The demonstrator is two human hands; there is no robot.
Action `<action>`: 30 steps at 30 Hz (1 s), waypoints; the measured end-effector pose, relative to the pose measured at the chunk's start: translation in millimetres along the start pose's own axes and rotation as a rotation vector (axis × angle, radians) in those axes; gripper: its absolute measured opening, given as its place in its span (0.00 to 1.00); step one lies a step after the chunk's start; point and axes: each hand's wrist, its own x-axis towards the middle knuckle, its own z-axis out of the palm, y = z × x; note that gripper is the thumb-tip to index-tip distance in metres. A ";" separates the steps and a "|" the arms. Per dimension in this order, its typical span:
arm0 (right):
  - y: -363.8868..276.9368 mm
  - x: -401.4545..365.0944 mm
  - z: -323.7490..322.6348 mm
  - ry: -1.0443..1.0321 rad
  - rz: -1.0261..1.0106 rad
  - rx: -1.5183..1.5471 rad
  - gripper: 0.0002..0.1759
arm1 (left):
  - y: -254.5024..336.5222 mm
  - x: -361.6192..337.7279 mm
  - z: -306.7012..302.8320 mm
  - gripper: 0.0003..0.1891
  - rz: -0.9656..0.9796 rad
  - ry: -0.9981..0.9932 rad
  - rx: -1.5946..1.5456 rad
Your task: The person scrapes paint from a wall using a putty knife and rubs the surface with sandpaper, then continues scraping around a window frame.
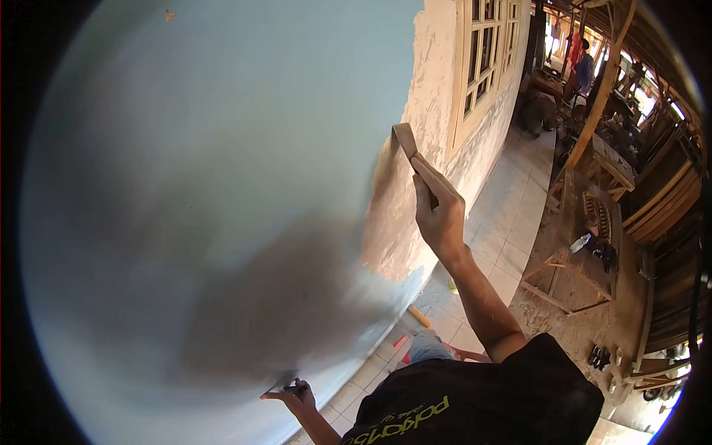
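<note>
My right hand (443, 211) is closed round a scraper (404, 139), its flat blade against the wall where the light blue paint (297, 111) meets a bare, patchy strip (393, 208). The scraper's handle is mostly hidden in my fingers. Lower down, near the bottom of the blue wall, my left hand (300, 397) is closed on a dark object with a flat greyish part (280, 386). Shadow and small size keep me from telling its kind.
A cream-framed window (486, 59) is set in the wall beyond the bare strip. Pale floor tiles (512, 230) run along the wall's foot. Over to the right stand a wooden table (578, 259) holding a plastic bottle (580, 243), and a slanting post (604, 89). A person (584, 70) is farther back.
</note>
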 end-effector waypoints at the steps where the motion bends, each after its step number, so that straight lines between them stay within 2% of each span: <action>1: 0.5 3.1 0.0 0.000 0.008 -0.004 0.15 | 3.1 4.7 2.4 0.56 0.001 -0.007 0.000; 5: -10.5 -6.7 -7.6 -0.046 0.001 -0.013 0.14 | 2.8 10.3 -1.7 0.56 0.011 -0.009 0.006; 6: -5.4 -3.5 -3.7 -0.010 -0.053 -0.021 0.13 | 7.2 13.8 3.3 0.56 0.020 -0.019 0.003; 7: -10.1 7.5 -4.9 0.009 0.026 0.004 0.14 | 12.0 16.4 6.7 0.56 0.029 -0.025 0.005; 10: -5.9 45.6 -1.8 0.113 0.027 -0.019 0.16 | 23.1 21.2 17.7 0.56 0.045 -0.046 0.020; 14: -5.3 10.7 -6.7 0.043 0.032 0.006 0.16 | 44.6 32.9 48.4 0.56 0.089 -0.096 0.007; 16: -0.2 3.0 -1.1 0.031 -0.047 -0.014 0.16 | 43.8 37.6 58.2 0.56 0.097 -0.108 -0.006; 18: -2.2 12.0 -3.7 0.032 -0.027 -0.022 0.16 | 40.3 35.0 51.0 0.56 0.091 -0.091 0.005; 20: -12.1 33.6 -7.5 0.046 0.116 0.055 0.16 | 37.5 30.5 42.6 0.56 0.085 -0.070 0.022; 21: -10.5 29.2 -9.4 0.048 0.124 0.053 0.16 | 38.2 28.4 41.6 0.56 0.085 -0.065 0.029; 24: -5.1 2.8 -8.3 0.001 -0.045 -0.040 0.17 | 42.6 29.2 48.2 0.56 0.094 -0.068 0.033; 27: -2.4 5.5 -7.5 0.003 0.025 0.011 0.17 | 37.9 24.4 38.4 0.56 0.089 -0.044 0.039; 30: -5.3 5.0 -7.9 0.013 0.008 0.003 0.17 | 28.9 15.6 24.3 0.56 0.078 -0.011 0.042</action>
